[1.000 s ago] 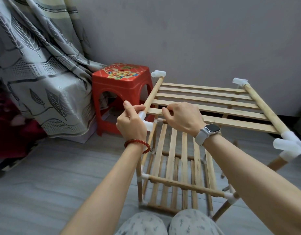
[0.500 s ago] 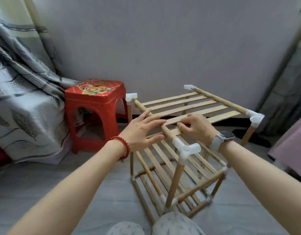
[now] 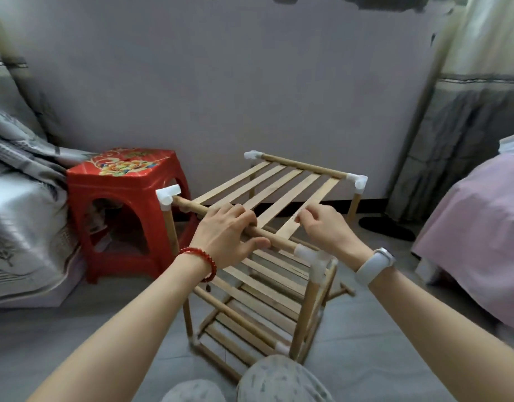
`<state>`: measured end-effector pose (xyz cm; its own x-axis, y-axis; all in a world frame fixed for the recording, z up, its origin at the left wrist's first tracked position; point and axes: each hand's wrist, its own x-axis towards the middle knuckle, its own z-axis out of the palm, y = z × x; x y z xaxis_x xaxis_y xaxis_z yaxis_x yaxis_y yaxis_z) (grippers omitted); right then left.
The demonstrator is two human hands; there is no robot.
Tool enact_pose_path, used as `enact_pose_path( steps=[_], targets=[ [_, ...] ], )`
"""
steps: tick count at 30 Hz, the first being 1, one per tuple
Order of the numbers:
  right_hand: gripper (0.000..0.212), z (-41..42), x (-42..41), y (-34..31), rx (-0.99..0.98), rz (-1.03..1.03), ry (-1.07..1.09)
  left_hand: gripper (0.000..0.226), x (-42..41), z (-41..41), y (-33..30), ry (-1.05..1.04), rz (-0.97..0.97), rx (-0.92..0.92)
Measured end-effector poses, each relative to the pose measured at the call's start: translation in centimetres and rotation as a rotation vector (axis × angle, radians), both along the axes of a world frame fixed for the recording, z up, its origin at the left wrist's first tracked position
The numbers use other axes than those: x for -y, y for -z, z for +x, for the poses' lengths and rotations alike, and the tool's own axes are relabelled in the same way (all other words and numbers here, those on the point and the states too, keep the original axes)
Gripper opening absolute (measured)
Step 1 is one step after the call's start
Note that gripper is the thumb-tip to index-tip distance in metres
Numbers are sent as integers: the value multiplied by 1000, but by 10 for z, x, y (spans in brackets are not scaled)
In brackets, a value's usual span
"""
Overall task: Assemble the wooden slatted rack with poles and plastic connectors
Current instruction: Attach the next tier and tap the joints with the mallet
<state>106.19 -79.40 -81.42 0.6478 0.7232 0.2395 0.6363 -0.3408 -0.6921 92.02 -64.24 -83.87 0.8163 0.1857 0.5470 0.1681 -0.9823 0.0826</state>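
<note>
On the near top pole (image 3: 279, 240) of the rack (image 3: 267, 285), the left hand (image 3: 226, 236) is wrapped: fingers (image 3: 241, 216) are curled over the pole, thumb under it, so it is held tight. The right hand (image 3: 328, 227) is set just to the right, w/ its fingertips (image 3: 303, 217) pinched on the end of the rightmost slat (image 3: 311, 207), near where that slat meets the pole.

What could go wrong, as a guess: if the pole is pushed or twisted too hard, it could be popped out of the white corner connector (image 3: 313, 256) right beside the hands, & the slat end could slip off. The rack could also be tipped, since it is stood on thin legs on the floor (image 3: 90, 329).

Further out, the top shelf is seen w/ 5 slats running to the far pole (image 3: 305, 166), w/ white connectors at all 4 corners. Lower shelves are seen under it. A red stool (image 3: 122, 204) is stood just left of the rack, not touching it as far as can be told.
</note>
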Motion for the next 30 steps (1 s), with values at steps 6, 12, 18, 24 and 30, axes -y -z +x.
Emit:
enact_pose_path(
  steps=[6, 12, 18, 24, 30],
  targets=[
    [28, 9, 7, 11, -577, 157, 107, 48, 13, -3, -3, -115, -15, -9],
    [22, 18, 8, 11, -909, 246, 264, 52, 25, 9, -1, -255, -38, -17],
    [32, 23, -1, 7, -857, 143, 213, 38, 28, 17, 0, -65, 108, 30],
    [34, 29, -4, 4, -710, 63, 162, 23, 32, 27, 1, 47, 129, 114],
    [15, 28, -8, 5, -511, 25, 144, 25, 27, 32, -3, 94, 48, 46]
  ],
)
